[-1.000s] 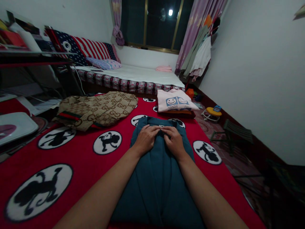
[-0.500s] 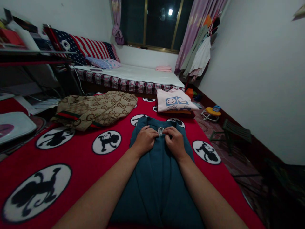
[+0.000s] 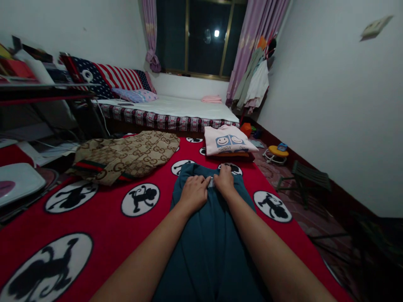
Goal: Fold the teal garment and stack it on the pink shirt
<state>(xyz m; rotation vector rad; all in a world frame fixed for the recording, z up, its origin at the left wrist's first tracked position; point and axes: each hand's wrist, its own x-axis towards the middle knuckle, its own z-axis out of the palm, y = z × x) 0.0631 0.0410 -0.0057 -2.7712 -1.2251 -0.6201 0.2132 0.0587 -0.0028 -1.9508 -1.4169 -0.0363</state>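
Lying flat on one red blanket (image 3: pixel 103 218) printed with black monkey figures in white circles, seven circles at least partly in view: one teal garment (image 3: pixel 208 247), the landmark here, running from the lower edge up to its collar end mid-frame. Far left of the teal garment, one white lidded thing (image 3: pixel 17 182) at the blanket's edge. Up and left of the garment, one tan monogram-patterned garment (image 3: pixel 126 155) with a red-and-green band, lying crumpled, apart from the teal cloth. On the garment's collar end, two bare hands side by side: left hand (image 3: pixel 193 193) pressed palm down, fingers curled onto the cloth, grip narrow and pinching at a small pale tag (image 3: pixel 210 182) between the two hands; right hand (image 3: pixel 224 181) just beside, fingers bent down onto the collar edge, grip narrow on the fabric, whether closed on the tag cannot tell. Beyond the garment's far end, slightly right, one folded pink top (image 3: pixel 227 144) with two smiley faces on it, on the blanket's far edge. Behind that, one bed (image 3: pixel 176 110) under one dark window (image 3: pixel 195 37). Right of the garment, on the floor, one small dark stool (image 3: pixel 307 176) and one yellow toy (image 3: pixel 275 152).
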